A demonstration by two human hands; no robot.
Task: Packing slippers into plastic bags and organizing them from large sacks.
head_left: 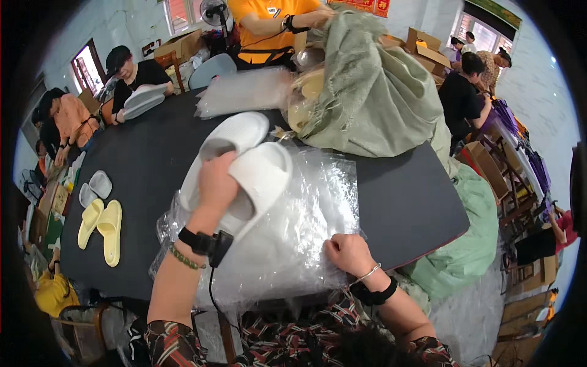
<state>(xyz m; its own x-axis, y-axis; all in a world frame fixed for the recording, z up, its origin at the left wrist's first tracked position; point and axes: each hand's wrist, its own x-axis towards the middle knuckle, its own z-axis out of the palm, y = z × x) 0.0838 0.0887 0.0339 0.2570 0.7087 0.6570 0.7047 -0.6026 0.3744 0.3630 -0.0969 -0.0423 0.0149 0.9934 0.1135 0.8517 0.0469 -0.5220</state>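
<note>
A pair of white slide slippers (pixel 262 177) is gripped in my left hand (pixel 218 183), the fingers wrapped around the inner sides of both straps. The toes point away from me. Under them, clear plastic bags (pixel 324 189) lie spread over the dark table (pixel 397 202). My right hand (pixel 350 254) is closed at the near right part of these bags, with the fingers curled onto the film; the fingertips are partly hidden. Both wrists wear black bands.
Yellow slippers (pixel 109 232) and small grey-white slippers (pixel 96 188) rest at the table's left. A big grey-green woven sack (pixel 379 92) covers the far right. More clear bags (pixel 244 92) lie at the back. A person in orange (pixel 269 30) stands across; another holds pale slippers (pixel 143 101).
</note>
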